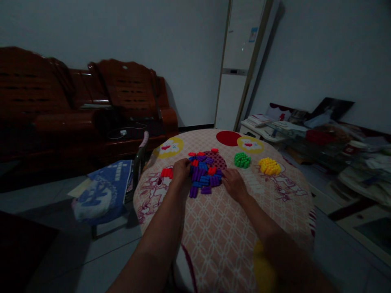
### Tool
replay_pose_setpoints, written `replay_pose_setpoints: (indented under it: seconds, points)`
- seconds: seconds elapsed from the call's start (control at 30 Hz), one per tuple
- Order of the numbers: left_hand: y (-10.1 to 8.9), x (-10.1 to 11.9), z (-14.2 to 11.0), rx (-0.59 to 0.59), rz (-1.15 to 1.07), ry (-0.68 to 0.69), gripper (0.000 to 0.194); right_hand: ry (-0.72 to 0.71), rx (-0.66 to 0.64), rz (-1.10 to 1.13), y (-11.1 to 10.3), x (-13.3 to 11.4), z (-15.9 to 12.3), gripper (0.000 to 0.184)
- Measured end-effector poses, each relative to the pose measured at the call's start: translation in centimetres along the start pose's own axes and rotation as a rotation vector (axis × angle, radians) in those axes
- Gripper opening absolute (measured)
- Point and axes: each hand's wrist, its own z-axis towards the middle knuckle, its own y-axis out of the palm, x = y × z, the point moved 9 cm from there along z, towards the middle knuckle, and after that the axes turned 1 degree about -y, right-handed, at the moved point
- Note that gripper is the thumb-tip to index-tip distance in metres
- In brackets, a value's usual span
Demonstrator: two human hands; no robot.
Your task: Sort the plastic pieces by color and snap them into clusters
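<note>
A loose pile of small purple, blue and red plastic pieces point(201, 173) lies on the round cloth-covered table point(220, 228). They look short, ribbed and rod-like; their exact kind is too small to make out. At the pile's left edge is my left hand point(181, 170), its fingers curled in and partly hidden behind its back. My right hand point(233, 184) rests at the right edge, fingers stretched toward the purple pieces there. A small group of red pieces point(167, 173) sits just left of my left hand. Green pieces point(242, 160) and yellow pieces point(269, 166) form separate heaps to the right.
A chair draped with a blue-and-white cloth point(106, 189) stands left of the table. Behind it is a dark wooden sofa point(128, 89). A tall white cabinet-like unit point(236, 69) stands at the back. On the right, a glass-topped stand point(317, 142) holds papers and clutter.
</note>
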Motion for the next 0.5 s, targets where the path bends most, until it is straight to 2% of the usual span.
replay_pose_setpoints:
  seconds: [0.13,0.27,0.4,0.5]
  points:
    - [0.9,1.7,-0.7,-0.148,0.185,0.065,0.035,-0.087,0.009,0.009,0.4,-2.4,0.2,0.036]
    - [0.9,1.8,-0.9,-0.185,0.203,0.089,0.04,-0.049,0.091,0.065,-0.8,-1.3,0.3,0.035]
    - [0.1,1.2,-0.2,-0.134,0.036,0.083,0.036,0.029,0.201,0.112,-2.8,1.0,0.0,0.033]
    - [-0.3,1.2,0.3,-0.073,-0.282,0.068,0.03,0.053,0.218,0.143,-3.5,1.4,0.0,0.032]
